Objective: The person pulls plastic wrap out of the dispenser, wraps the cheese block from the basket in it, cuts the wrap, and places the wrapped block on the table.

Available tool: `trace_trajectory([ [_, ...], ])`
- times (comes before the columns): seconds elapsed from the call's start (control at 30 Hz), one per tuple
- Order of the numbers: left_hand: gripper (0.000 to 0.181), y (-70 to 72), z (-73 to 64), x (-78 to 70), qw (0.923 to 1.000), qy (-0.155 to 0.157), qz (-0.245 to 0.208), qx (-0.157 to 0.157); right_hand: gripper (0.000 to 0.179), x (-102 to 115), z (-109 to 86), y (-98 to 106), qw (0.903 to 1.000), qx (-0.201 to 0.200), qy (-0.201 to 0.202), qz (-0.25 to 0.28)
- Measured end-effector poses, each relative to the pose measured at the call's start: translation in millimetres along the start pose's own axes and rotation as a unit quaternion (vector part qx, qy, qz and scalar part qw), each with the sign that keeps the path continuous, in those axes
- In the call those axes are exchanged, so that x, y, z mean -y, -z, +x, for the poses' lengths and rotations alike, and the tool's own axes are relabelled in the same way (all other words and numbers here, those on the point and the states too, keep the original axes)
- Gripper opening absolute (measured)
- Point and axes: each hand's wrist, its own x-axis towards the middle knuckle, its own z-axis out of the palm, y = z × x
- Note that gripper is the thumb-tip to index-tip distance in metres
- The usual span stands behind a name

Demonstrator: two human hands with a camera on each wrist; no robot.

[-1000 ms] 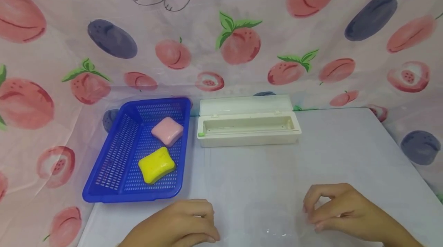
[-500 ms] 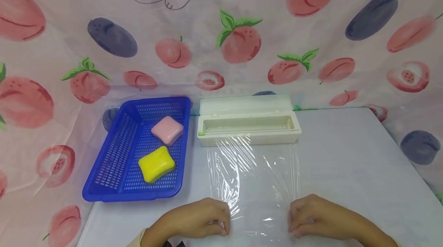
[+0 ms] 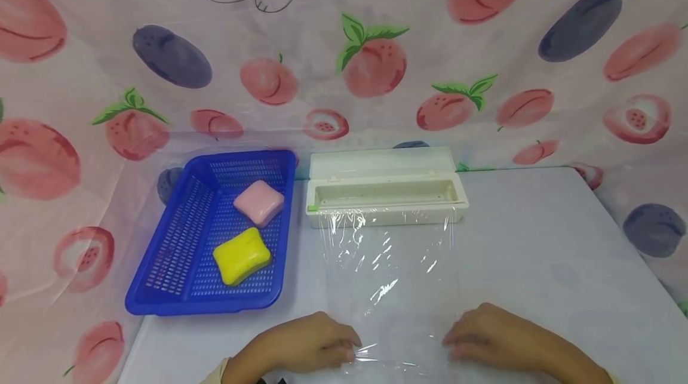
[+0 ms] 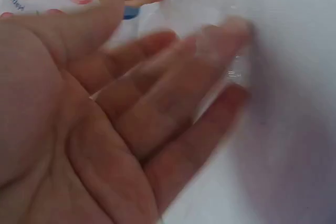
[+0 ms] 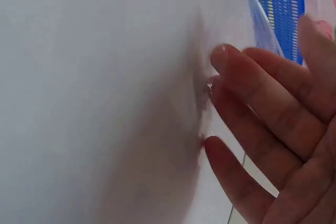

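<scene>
A sheet of clear cling film (image 3: pixel 384 294) stretches from the front of a white lidded dispenser box (image 3: pixel 387 217) toward me, its surface wrinkled and shiny. My left hand (image 3: pixel 309 342) is at the film's near left side. In the left wrist view its fingers (image 4: pixel 157 98) are extended, thumb apart, fingertips at the film. Across from it, my right hand (image 3: pixel 497 339) is at the near right side. Its fingers (image 5: pixel 268 98) show loosely bent in the right wrist view, thumb apart, fingertips against the film.
Left of the box stands a blue plastic basket (image 3: pixel 161 252) holding a pink block (image 3: pixel 260 203) and a yellow block (image 3: pixel 242 255) with rounded corners. A fruit-print cloth (image 3: pixel 371 115) hangs behind the white table (image 3: pixel 537 240). The box's lid (image 3: pixel 383 162) stands raised.
Both hands have come inward from farther apart. Half a second ago the film looked drawn taut between box and hands; now it appears flatter, and the fingers have straightened.
</scene>
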Motion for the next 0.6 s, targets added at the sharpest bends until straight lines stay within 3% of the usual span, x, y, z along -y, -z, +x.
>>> trace_trajectory([
  [0.1,0.021,2.6,-2.7,-7.4,0.9982,0.047,0.005,-0.035,0.015,0.6,0.5,3.4,0.9991,-0.037,-0.013,-0.017],
  [0.17,0.019,3.7,-1.9,-12.1,0.9935,0.058,0.043,-0.087,0.016,0.8,2.1,3.6,0.9937,-0.097,0.005,-0.056],
  [0.27,0.02,5.9,0.2,-18.1,0.9761,0.065,0.115,-0.173,0.034,3.2,4.6,3.7,0.9756,-0.176,-0.005,-0.131],
  [0.33,0.029,5.2,3.9,-18.3,0.9625,0.073,0.167,-0.201,0.053,5.8,6.8,3.1,0.9699,-0.173,-0.048,-0.165],
  [0.4,0.047,2.6,9.1,-16.4,0.9576,0.089,0.2,-0.188,0.076,8.9,8.2,1.5,0.9691,-0.129,-0.101,-0.185],
  [0.47,0.065,-3.2,14.7,-12.0,0.9568,0.1,0.226,-0.153,0.094,10.1,9.0,-2.5,0.9681,-0.078,-0.138,-0.194],
  [0.6,0.081,-11.9,20.0,-6.3,0.9566,0.122,0.248,-0.094,0.105,10.7,7.3,-10.3,0.967,-0.025,-0.166,-0.192],
])
